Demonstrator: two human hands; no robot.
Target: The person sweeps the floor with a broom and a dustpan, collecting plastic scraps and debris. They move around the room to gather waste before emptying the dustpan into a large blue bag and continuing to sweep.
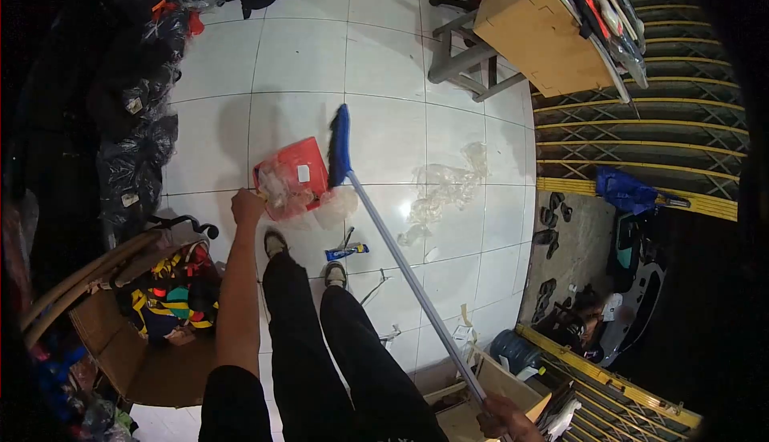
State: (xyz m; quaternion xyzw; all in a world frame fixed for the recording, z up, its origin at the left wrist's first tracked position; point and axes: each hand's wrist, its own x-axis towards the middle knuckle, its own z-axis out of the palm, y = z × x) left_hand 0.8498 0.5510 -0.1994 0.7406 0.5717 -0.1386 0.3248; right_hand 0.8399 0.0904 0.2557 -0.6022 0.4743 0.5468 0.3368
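My left hand (247, 206) is closed at the left edge of a red dustpan (308, 158), where its handle appears to be, mostly hidden by the fingers. Crumpled clear plastic (282, 188) lies in the pan, and another clear piece (337, 206) sits at its lower right edge. My right hand (509, 422) grips the upper end of a long grey broom handle at the bottom right. The broom (342, 146) has a blue head with dark bristles, standing on the tiles against the pan's right side.
Clear plastic sheeting (448, 186) is spread on the white tiles to the right. A blue wrapper (346, 251) lies near my shoes. Black bags (136, 114) line the left, above a cardboard box (104, 338) of straps. A folding gate (641, 106) and a person (581, 318) are at right.
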